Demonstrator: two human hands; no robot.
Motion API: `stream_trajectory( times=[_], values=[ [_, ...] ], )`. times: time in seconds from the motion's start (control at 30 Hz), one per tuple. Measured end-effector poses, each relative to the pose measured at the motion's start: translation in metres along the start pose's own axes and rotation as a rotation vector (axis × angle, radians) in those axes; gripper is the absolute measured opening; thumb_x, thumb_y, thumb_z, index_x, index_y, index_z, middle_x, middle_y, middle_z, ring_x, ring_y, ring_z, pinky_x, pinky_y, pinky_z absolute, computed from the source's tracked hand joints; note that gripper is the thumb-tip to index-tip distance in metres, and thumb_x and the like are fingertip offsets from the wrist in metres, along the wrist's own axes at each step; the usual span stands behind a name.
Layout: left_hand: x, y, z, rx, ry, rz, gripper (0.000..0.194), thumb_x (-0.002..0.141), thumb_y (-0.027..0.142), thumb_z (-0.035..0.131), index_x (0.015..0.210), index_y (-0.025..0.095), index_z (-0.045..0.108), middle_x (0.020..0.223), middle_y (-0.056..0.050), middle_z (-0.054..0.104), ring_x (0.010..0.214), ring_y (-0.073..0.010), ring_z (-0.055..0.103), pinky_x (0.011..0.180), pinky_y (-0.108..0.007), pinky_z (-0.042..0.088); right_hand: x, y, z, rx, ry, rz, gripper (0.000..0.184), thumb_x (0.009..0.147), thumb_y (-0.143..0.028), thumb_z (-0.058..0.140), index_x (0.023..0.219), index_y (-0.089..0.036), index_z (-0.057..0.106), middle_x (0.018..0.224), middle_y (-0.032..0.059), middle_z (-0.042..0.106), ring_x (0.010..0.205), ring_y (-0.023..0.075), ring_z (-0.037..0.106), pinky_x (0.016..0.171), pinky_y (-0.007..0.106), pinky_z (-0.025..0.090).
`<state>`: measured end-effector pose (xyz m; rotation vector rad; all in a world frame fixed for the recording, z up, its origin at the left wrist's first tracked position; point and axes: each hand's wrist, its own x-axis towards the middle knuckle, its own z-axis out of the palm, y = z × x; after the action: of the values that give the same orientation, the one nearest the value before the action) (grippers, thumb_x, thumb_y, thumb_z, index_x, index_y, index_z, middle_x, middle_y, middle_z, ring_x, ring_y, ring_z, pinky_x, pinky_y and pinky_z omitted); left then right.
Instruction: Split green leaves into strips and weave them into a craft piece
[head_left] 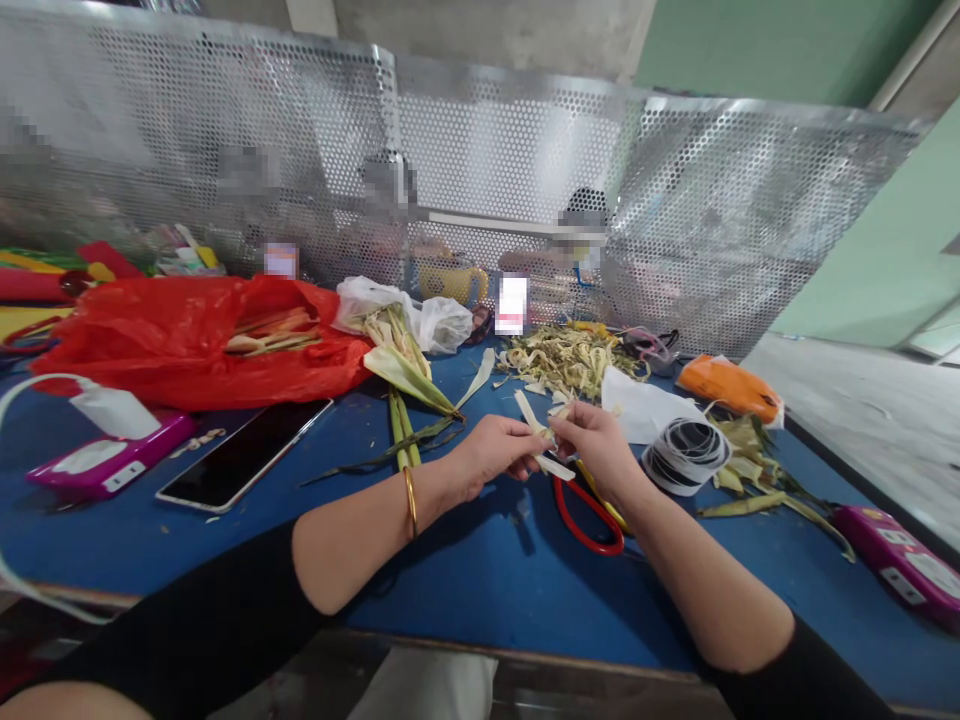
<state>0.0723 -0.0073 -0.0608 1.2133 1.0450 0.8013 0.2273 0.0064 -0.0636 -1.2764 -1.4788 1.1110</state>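
Observation:
My left hand (495, 455), with a gold bangle at its wrist, pinches a pale strip of dried corn husk (529, 410) above the blue table. Fingertips of my right hand (596, 445) close on the same husk work from the other side. How the husk pieces join between the fingers is too small to tell. Below my right hand lie a red-handled tool (589, 548), perhaps scissors, and a yellow-handled one (609, 512), both partly hidden. To the left, a bunch of husks with green stalks (405, 420) rests on the table.
Behind my hands sits a heap of husk shreds (562, 360). A roll of wire (686, 455), an orange packet (731, 388) and a purple power strip (900, 560) stand right. Leftward are a red bag (180, 350), a phone (244, 458) and another purple power strip (109, 460). A perforated metal screen (510, 130) rises behind.

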Motion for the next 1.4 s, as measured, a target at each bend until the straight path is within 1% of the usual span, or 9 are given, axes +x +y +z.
stream_trajectory(
  times=[0.1,0.23,0.27,0.37,0.5,0.77,1.17,1.27,1.4],
  values=[
    [0.002,-0.001,0.000,-0.048,0.029,-0.004,0.026,0.067,0.034,0.075,0.059,0.012,0.065,0.050,0.000,0.058,0.044,-0.0076,0.051,0.047,-0.019,0.041,-0.002,0.001,-0.001,-0.166,0.110,-0.094,0.022,0.076,-0.039,0.058,0.066,-0.020,0.052,0.056,-0.0012,0.055,0.051,0.0148,0.053,0.053,0.028,0.041],
    [0.004,0.000,-0.002,-0.158,0.097,-0.023,0.027,0.063,0.036,0.078,0.064,0.011,0.067,0.053,-0.002,0.061,0.046,-0.0092,0.054,0.053,-0.023,0.046,-0.017,-0.018,-0.008,-0.626,0.374,-0.702,0.019,0.087,-0.030,0.053,0.099,-0.020,0.064,0.096,0.0095,0.062,0.088,0.0228,0.057,0.079,0.037,0.042],
    [0.004,0.000,-0.002,-0.181,0.117,-0.018,0.028,0.062,0.036,0.079,0.063,0.011,0.067,0.054,-0.003,0.061,0.046,-0.0094,0.054,0.052,-0.023,0.046,-0.021,-0.023,-0.008,-0.732,0.334,-0.848,0.018,0.089,-0.026,0.052,0.101,-0.021,0.065,0.094,0.0089,0.062,0.088,0.0224,0.057,0.081,0.037,0.040],
    [0.004,0.000,-0.002,-0.252,0.149,0.026,0.026,0.059,0.032,0.080,0.060,0.010,0.065,0.055,-0.002,0.061,0.049,-0.0086,0.053,0.048,-0.020,0.040,-0.029,-0.029,0.000,-1.051,-0.072,-1.106,0.017,0.091,-0.019,0.049,0.092,-0.021,0.066,0.082,0.0049,0.062,0.078,0.0188,0.055,0.076,0.035,0.036],
    [0.003,0.000,-0.001,-0.305,0.155,0.001,0.017,0.062,0.025,0.076,0.062,0.010,0.067,0.060,-0.002,0.063,0.055,-0.0089,0.055,0.049,-0.018,0.039,-0.028,-0.021,0.014,-1.349,-0.255,-1.121,0.015,0.092,-0.015,0.047,0.091,-0.017,0.062,0.085,0.0065,0.062,0.084,0.0209,0.054,0.079,0.036,0.034],
    [0.005,0.010,-0.014,-0.397,-0.081,-0.065,0.022,0.056,0.022,0.081,0.066,0.010,0.066,0.064,-0.001,0.062,0.060,-0.0077,0.057,0.064,-0.020,0.047,-0.024,-0.014,0.012,-1.165,0.000,-1.040,0.024,0.093,-0.010,0.040,0.080,-0.015,0.059,0.072,0.0045,0.063,0.066,0.0170,0.052,0.070,0.032,0.033],
    [0.002,0.014,-0.010,-0.369,0.116,0.029,0.014,0.069,0.021,0.074,0.077,0.010,0.068,0.068,-0.006,0.069,0.065,-0.0133,0.063,0.064,-0.023,0.050,-0.041,-0.021,0.017,-1.092,-0.046,-1.306,0.021,0.094,-0.010,0.041,0.090,-0.017,0.061,0.078,0.0047,0.067,0.075,0.0167,0.059,0.081,0.033,0.039],
    [0.003,0.015,-0.014,-0.353,0.125,0.059,0.024,0.063,0.024,0.079,0.078,0.010,0.067,0.068,-0.006,0.069,0.063,-0.0133,0.062,0.066,-0.025,0.051,-0.034,-0.025,0.011,-1.017,0.078,-1.240,0.016,0.095,-0.019,0.046,0.103,-0.016,0.059,0.089,0.0074,0.069,0.082,0.0182,0.061,0.080,0.033,0.040],
    [0.002,0.020,-0.018,-0.333,0.087,0.073,0.032,0.061,0.029,0.081,0.083,0.010,0.068,0.073,-0.008,0.070,0.068,-0.0167,0.066,0.074,-0.031,0.052,-0.023,-0.028,-0.002,-1.086,0.310,-0.940,0.020,0.095,-0.031,0.048,0.100,-0.016,0.061,0.095,0.0112,0.069,0.089,0.0230,0.061,0.081,0.035,0.038]
  ],
)
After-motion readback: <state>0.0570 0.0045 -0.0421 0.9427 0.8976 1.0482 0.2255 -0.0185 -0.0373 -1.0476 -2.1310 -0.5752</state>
